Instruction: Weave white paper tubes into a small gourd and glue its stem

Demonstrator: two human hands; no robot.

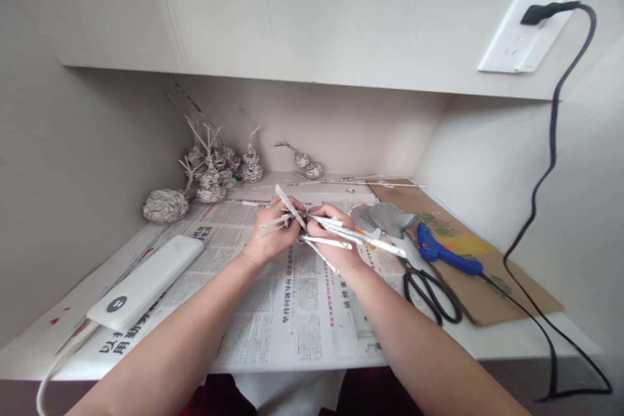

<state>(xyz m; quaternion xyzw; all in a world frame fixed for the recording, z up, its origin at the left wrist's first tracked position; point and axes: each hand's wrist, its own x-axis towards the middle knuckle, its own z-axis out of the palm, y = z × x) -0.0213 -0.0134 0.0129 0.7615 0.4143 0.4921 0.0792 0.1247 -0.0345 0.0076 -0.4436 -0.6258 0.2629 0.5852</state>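
Observation:
My left hand (271,234) and my right hand (332,239) meet above the middle of a newspaper (273,299) spread on the desk. Together they grip a small bundle of rolled newspaper sticks (312,224) that cross one another and stick out in several directions. One long stick (375,242) reaches out to the right past my right hand. Fingers of both hands are closed around the point where the sticks cross.
Woven paper shapes (212,172) stand at the back left, and two more (305,162) at the back middle. A white power bank (146,283) lies left. Black scissors (431,292), a blue glue gun (446,253) and cardboard (492,299) lie right. A black cord (546,175) hangs from the wall socket (529,29).

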